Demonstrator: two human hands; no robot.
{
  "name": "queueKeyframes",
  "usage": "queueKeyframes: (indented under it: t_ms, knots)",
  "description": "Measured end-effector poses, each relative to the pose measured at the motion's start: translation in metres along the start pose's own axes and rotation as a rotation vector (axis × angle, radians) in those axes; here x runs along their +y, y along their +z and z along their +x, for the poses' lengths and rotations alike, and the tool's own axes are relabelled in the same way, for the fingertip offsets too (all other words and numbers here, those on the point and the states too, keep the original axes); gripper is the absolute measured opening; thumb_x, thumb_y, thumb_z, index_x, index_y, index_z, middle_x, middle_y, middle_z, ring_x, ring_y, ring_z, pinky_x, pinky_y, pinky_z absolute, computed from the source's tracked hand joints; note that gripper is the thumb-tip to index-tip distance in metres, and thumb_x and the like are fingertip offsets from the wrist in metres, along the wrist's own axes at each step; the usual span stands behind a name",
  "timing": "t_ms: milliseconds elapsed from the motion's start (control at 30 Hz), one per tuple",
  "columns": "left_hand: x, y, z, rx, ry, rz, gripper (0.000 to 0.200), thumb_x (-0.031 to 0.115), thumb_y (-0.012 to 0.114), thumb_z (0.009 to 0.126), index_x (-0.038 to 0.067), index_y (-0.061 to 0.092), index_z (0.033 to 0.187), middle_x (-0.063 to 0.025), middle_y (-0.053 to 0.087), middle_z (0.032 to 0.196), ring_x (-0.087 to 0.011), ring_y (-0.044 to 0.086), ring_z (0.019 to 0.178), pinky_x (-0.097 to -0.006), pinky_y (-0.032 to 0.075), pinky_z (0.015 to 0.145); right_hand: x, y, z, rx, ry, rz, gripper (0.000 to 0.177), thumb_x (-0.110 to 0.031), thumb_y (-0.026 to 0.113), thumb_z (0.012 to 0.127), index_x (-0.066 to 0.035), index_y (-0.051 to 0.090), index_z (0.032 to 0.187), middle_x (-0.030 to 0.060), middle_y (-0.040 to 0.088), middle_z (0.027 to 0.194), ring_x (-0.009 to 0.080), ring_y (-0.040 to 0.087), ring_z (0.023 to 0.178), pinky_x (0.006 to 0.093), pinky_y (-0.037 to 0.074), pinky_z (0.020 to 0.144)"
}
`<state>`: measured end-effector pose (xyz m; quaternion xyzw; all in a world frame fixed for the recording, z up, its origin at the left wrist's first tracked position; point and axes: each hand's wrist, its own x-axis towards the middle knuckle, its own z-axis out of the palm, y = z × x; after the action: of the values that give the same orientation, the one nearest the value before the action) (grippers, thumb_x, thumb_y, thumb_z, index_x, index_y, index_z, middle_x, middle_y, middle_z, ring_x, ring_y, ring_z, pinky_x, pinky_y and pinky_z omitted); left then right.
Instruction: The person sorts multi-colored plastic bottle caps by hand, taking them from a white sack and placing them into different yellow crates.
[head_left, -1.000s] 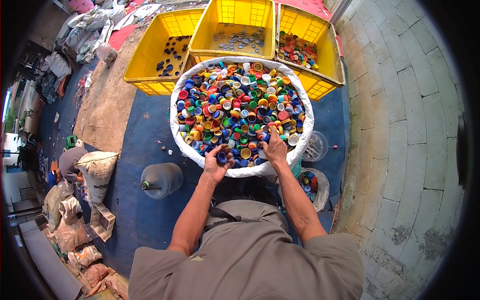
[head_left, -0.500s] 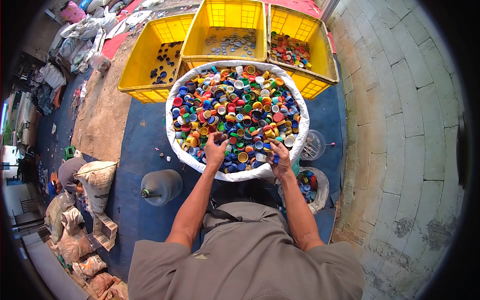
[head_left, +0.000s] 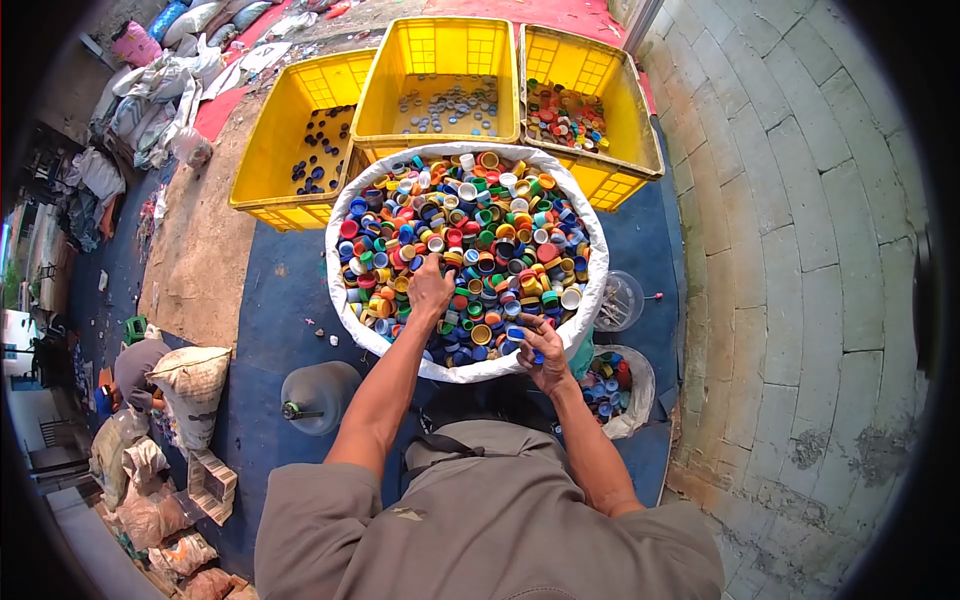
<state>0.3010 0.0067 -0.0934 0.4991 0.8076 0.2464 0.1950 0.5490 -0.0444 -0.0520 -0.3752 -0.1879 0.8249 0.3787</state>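
A large white sack [head_left: 344,322] with a rolled rim is heaped with plastic bottle caps [head_left: 490,235] in many colours. My left hand [head_left: 430,290] reaches over the left-middle of the heap, fingers pointing down among the caps. Its thumb and forefinger are a little apart, and the other fingertips are hidden. At the sack's near right rim, my right hand [head_left: 543,355] is curled, palm partly up, around blue bottle caps [head_left: 537,357]. One blue cap [head_left: 515,334] shows by its fingertips.
Beyond the sack stand three yellow crates: left [head_left: 262,165] with dark caps, middle [head_left: 437,35] with pale caps, right [head_left: 640,160] with mixed caps. A clear jug [head_left: 325,395] stands left. A clear tub [head_left: 622,300] and small cap sack [head_left: 640,400] lie right, near the block wall [head_left: 790,290].
My left hand has pushed further up into the caps. My right hand has drawn back slightly toward me and turned, showing blue caps in it. The whole view has shifted a little.
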Motion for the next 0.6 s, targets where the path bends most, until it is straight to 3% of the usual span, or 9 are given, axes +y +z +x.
queueKeyframes:
  t_ms: [133,333,433,533,600]
  knots:
    - [0.000,-0.003,0.005,-0.031,-0.079,-0.034,0.026,0.018,0.065,0.079,0.005,0.062,0.102,-0.0189,0.067,0.097,-0.0359,0.064,0.091,-0.0449,0.051,0.079,0.005,-0.001,0.000,0.002,0.017,-0.007,0.043,-0.015,0.068,0.083,-0.004,0.048,0.119,-0.0030,0.047,0.066,0.0051,0.043,0.051,0.0199,0.034,0.047]
    - [-0.018,-0.001,0.003,0.014,0.047,-0.070,0.020,0.017,0.065,0.078,0.005,0.070,0.094,-0.0197,0.066,0.097,-0.0328,0.063,0.092,-0.0412,0.050,0.082,0.009,-0.002,0.000,-0.006,0.041,0.008,0.045,-0.018,0.069,0.083,-0.004,0.047,0.121,-0.0011,0.051,0.069,0.0055,0.043,0.052,0.0202,0.035,0.050]
    - [-0.025,-0.003,0.004,0.000,-0.041,-0.228,0.019,0.018,0.066,0.080,0.004,0.070,0.092,-0.0158,0.067,0.094,-0.0266,0.065,0.086,-0.0370,0.051,0.077,0.009,-0.001,0.002,-0.042,0.061,0.062,0.045,-0.019,0.068,0.083,-0.005,0.048,0.121,0.0024,0.058,0.075,0.0065,0.046,0.054,0.0205,0.036,0.051]
    - [-0.026,-0.004,-0.002,-0.029,-0.224,-0.606,0.017,0.017,0.065,0.083,0.001,0.069,0.089,-0.0101,0.067,0.089,-0.0196,0.065,0.080,-0.0332,0.051,0.072,0.007,-0.002,0.007,-0.081,0.056,0.052,0.045,-0.020,0.067,0.084,-0.005,0.047,0.122,0.0078,0.063,0.087,0.0090,0.055,0.063,0.0208,0.039,0.053]
    - [-0.025,-0.009,-0.010,-0.067,-0.378,-0.895,0.018,0.015,0.062,0.086,0.003,0.062,0.099,-0.0080,0.066,0.091,-0.0171,0.065,0.079,-0.0292,0.052,0.066,0.007,0.000,0.009,-0.072,0.067,0.101,0.041,-0.016,0.064,0.085,-0.004,0.048,0.120,0.0097,0.062,0.094,0.0137,0.060,0.071,0.0237,0.045,0.057]
